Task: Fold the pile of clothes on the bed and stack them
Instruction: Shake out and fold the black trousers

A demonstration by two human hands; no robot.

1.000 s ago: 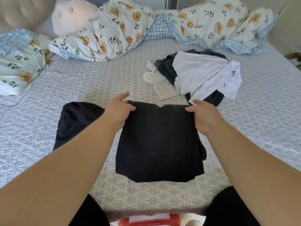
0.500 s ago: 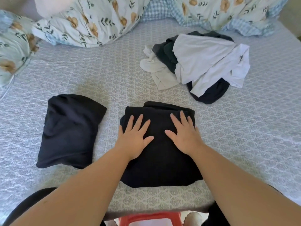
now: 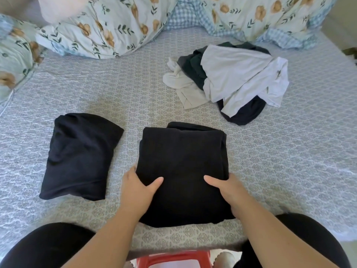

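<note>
Hands have shifted from pressing the top of the black folded garment [image 3: 182, 171] to gripping its near side edges.

At the left of the frame a dark folded garment [image 3: 79, 157] lies flat on the bed [image 3: 299, 161], just beside the black one at centre. The left hand [image 3: 138, 187] has its thumb on top and fingers tucked out of sight under the left edge; the right hand [image 3: 227, 187] mirrors it on the right edge. Half a second ago both palms lay spread flat, smoothing. Judging by this grip, folding of this piece is done and a lift onto the stack comes next. The unfolded pile [image 3: 231, 80] waits at upper right.
</note>
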